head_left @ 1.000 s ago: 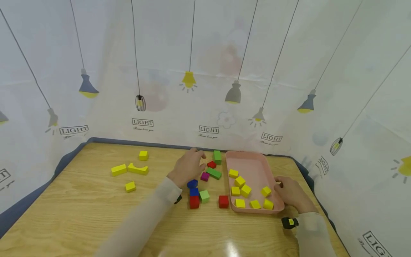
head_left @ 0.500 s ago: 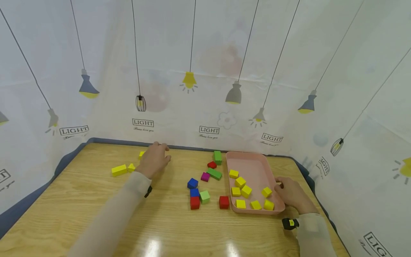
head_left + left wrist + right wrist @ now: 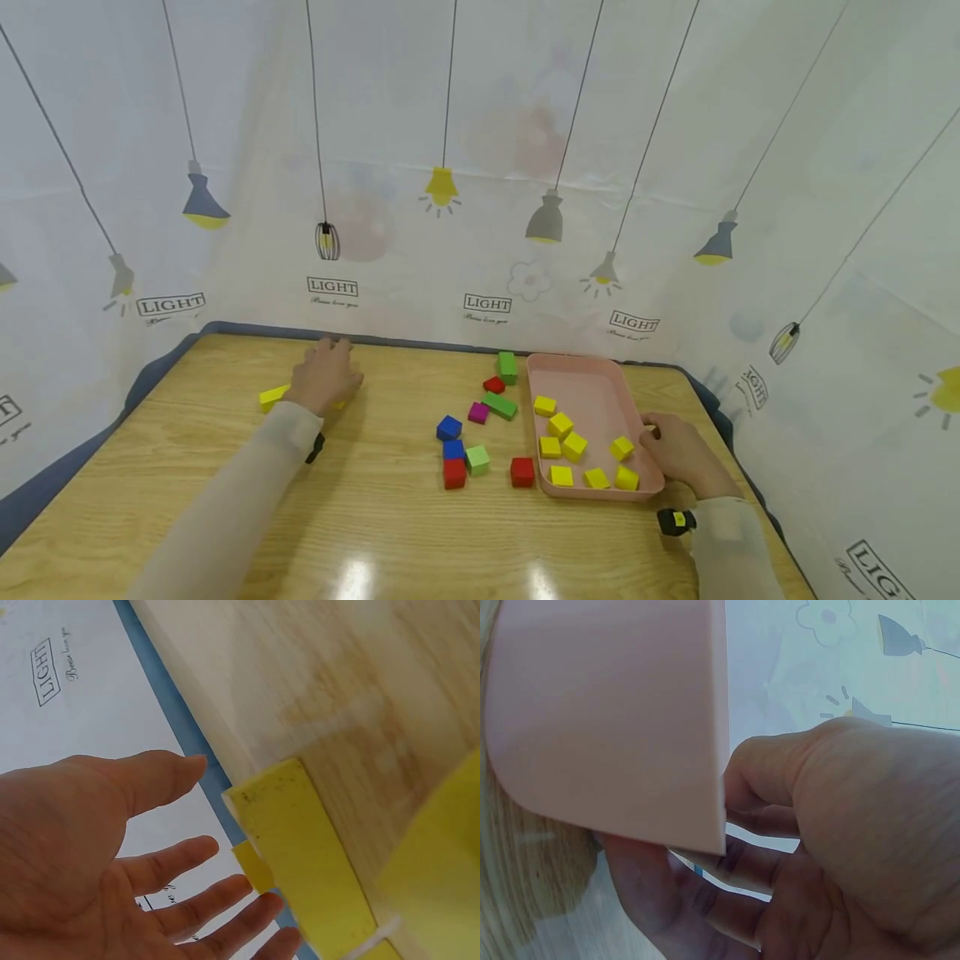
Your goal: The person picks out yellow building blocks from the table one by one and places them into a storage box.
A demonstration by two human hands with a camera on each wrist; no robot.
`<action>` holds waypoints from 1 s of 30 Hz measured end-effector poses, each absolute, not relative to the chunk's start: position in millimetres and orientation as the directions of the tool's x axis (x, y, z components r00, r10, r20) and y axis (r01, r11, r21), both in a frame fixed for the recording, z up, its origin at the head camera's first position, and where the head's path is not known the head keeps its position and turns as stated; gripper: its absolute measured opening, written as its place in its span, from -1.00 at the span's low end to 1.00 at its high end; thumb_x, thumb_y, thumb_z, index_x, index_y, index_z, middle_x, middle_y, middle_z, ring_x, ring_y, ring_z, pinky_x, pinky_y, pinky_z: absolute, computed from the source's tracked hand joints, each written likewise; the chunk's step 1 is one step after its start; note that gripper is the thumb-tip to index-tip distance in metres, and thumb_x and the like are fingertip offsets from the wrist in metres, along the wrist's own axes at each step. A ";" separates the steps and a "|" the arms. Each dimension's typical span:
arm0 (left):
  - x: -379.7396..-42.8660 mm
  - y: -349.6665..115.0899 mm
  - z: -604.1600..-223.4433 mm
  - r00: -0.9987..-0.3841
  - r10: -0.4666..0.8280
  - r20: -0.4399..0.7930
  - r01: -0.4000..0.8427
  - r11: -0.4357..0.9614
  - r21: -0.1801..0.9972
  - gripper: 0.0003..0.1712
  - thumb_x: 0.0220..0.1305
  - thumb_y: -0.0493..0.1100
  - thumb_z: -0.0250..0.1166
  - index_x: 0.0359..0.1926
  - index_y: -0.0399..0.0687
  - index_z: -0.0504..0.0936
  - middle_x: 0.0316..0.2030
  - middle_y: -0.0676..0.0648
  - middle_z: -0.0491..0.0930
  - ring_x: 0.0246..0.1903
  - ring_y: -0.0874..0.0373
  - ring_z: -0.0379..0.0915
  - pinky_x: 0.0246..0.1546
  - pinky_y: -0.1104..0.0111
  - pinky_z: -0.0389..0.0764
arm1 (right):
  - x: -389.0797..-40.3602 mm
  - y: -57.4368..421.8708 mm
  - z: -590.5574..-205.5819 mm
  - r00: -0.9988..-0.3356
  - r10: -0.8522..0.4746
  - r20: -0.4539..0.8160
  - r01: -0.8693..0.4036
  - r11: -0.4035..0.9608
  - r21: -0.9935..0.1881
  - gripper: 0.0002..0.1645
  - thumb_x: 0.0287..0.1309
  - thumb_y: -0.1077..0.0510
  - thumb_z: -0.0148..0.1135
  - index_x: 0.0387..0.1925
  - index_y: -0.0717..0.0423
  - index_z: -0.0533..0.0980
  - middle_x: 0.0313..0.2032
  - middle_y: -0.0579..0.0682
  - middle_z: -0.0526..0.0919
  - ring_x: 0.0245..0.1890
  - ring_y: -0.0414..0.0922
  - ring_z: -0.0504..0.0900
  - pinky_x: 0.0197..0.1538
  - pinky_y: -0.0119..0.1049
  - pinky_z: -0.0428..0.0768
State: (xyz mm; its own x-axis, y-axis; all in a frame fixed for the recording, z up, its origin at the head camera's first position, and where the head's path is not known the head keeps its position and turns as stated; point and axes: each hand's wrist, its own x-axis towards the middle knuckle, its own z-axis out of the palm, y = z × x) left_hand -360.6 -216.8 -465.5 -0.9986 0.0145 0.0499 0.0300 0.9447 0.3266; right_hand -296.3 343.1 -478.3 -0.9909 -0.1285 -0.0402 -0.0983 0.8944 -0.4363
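Tray is pink, just left of the right hand, and holds eight yellow blocks by my count, no other color in there. So I'd say a good part is done, judging only from what's in and what's out. Right hand has its rim pinched, thumb on one side and fingers curled under. Left hand is way over on the far side of the worktop, fingers loose and spread, not gripping anything, right over the yellow stuff that's left out. One yellow block pokes out to the left of that hand, and a bit of yellow peeks out to its right. Left wrist view shows a long yellow piece by the fingertips; can't tell if they're touching. Between the two hands there's a loose scatter of red, blue, green and purple blocks, all outside the tray. As for writing, the wall sheet beyond the hands repeats a boxed "LIGHT" label, with a tiny script line under it; "love you" is about all I'd trust. No brand I can make out on the blocks or tray.
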 end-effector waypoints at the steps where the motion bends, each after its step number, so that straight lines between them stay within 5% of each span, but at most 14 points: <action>1: -360.3 -217.9 -466.1 -0.999 0.019 0.044 0.033 0.946 0.323 -0.36 0.38 -0.07 0.23 0.34 -0.34 0.33 0.24 -0.47 0.26 0.15 -0.46 0.24 0.00 -0.32 0.41 | -296.3 342.9 -478.9 -0.991 -0.128 -0.040 -0.098 0.895 -0.436 -0.57 0.39 0.21 0.01 0.20 0.34 0.47 -0.13 0.17 0.66 -0.29 -0.01 0.57 -0.17 -0.04 0.60; 14: -355.0 -221.0 -466.8 -0.989 0.083 0.119 0.123 0.916 0.381 -0.65 0.26 -0.45 0.24 0.08 -0.40 0.55 -0.02 -0.37 0.43 0.00 -0.27 0.42 0.07 -0.07 0.49 | -297.3 342.7 -481.1 -0.991 -0.126 -0.035 -0.099 0.893 -0.439 -0.55 0.39 0.20 0.01 0.22 0.34 0.45 -0.11 0.18 0.65 -0.27 -0.02 0.58 -0.13 0.00 0.61; 30: -358.3 -212.2 -472.0 -0.989 0.083 0.120 0.127 0.894 0.429 -0.68 0.26 -0.44 0.29 0.04 -0.35 0.57 0.03 -0.33 0.45 0.10 -0.26 0.36 0.16 -0.06 0.44 | -296.1 344.6 -481.3 -0.992 -0.122 -0.029 -0.097 0.892 -0.441 -0.57 0.37 0.22 0.02 0.19 0.33 0.47 -0.17 0.11 0.66 -0.34 -0.05 0.55 -0.18 -0.06 0.60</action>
